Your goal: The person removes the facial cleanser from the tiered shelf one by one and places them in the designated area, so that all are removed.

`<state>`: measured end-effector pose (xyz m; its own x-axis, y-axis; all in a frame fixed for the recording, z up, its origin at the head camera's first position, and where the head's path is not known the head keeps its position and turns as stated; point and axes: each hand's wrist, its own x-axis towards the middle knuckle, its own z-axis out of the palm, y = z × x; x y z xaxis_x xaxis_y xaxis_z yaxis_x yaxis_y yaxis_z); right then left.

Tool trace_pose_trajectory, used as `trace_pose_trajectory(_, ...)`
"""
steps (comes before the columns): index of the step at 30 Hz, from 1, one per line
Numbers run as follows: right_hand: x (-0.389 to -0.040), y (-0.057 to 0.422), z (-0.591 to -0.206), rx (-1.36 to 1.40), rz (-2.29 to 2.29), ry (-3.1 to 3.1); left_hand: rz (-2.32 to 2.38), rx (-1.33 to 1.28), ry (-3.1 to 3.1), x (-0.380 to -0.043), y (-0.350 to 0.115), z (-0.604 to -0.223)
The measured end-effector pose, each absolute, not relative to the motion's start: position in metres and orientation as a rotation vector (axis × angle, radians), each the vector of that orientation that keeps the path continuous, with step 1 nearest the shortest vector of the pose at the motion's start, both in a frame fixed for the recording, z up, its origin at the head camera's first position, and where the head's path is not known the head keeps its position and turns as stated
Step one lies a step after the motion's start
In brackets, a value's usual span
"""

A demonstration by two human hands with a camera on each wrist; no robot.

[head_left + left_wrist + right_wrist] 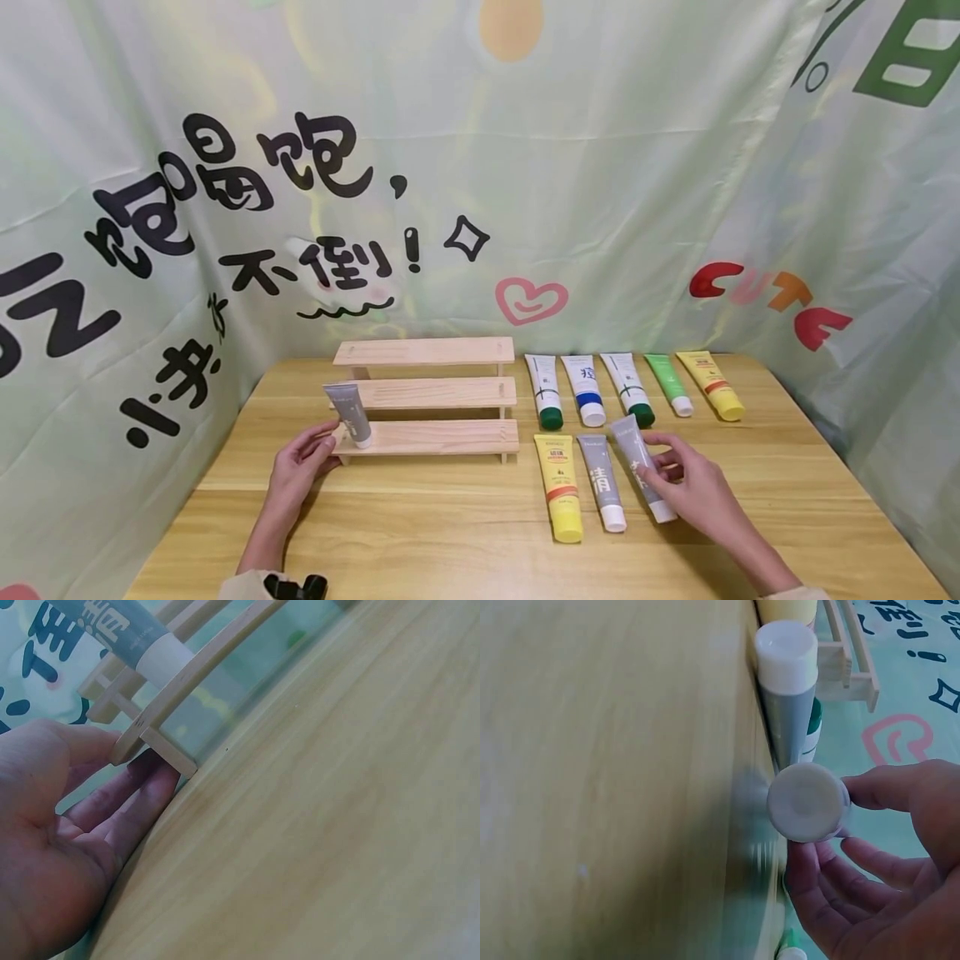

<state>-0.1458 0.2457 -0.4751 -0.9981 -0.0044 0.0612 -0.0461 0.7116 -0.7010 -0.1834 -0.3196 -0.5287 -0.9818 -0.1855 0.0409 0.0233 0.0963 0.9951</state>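
Note:
A three-step wooden display rack point(450, 437) stands at the table's middle left. My left hand point(296, 467) holds the left end of its lowest step; in the left wrist view the thumb lies above the board and the fingers reach under it. On that step a grey tube point(349, 414) stands upright on its white cap, leaning slightly left. My right hand point(697, 487) pinches another grey tube point(634, 462) between thumb and fingers, its white cap point(806, 802) toward the right wrist camera. Beside it lie a grey tube point(600, 479) and a yellow tube point(558, 483).
Behind the front tubes lies a back row: a green-capped white tube point(543, 387), a blue-banded white tube point(583, 387), a second green-capped tube point(624, 383), a small green tube point(666, 379) and a yellow tube point(708, 379). A printed curtain point(630, 208) hangs behind the wooden table point(435, 533).

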Motion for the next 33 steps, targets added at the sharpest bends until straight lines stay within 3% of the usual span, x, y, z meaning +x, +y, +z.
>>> trace_pose_trajectory(33, -0.144, 0.269, -0.473, -0.039, 1.097, -2.999, -1.983, 0.176, -2.229, -0.183, -0.319, -0.528)
